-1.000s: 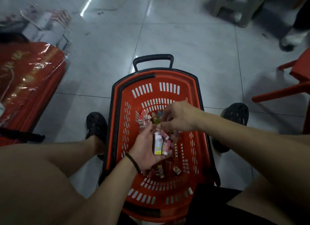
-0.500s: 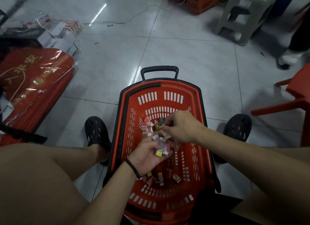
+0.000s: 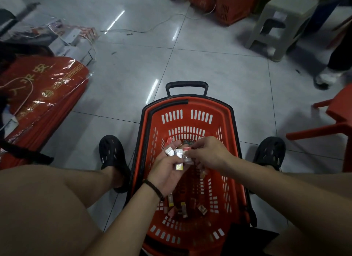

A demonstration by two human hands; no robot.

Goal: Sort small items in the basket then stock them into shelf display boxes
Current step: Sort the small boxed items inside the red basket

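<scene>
1. Hovering over the middle of the red basket (image 3: 186,115), both hands meet, well clear of its floor.
2. Left hand (image 3: 167,170) lies palm up, its fingers curled round a clutch of small boxes (image 3: 176,154). Most are white or silver-ended, and one with a yellow end sits nearest the wrist.
3. Right hand (image 3: 208,153) comes in from the right, knuckles up. Its fingertips (image 3: 190,153) pinch a box at the right edge of that clutch, and the two hands touch there.
4. More small packs (image 3: 183,208) lie scattered on the basket floor, below the left wrist and toward the near end. A few others (image 3: 169,141) show at the far end, just beyond the left fingers.
5. A dark band (image 3: 154,187) circles the left wrist.
6. The basket stands on the tiled floor (image 3: 209,65) between the person's black shoes (image 3: 112,152), with its black handle (image 3: 186,84) on the far side.
7. On the floor to the left lies a red bag (image 3: 43,91) with gold lettering under clear wrap.
8. A grey stool (image 3: 280,21) and red crates (image 3: 224,6) stand far off at the top right, and a red chair (image 3: 339,120) stands at the right edge.
</scene>
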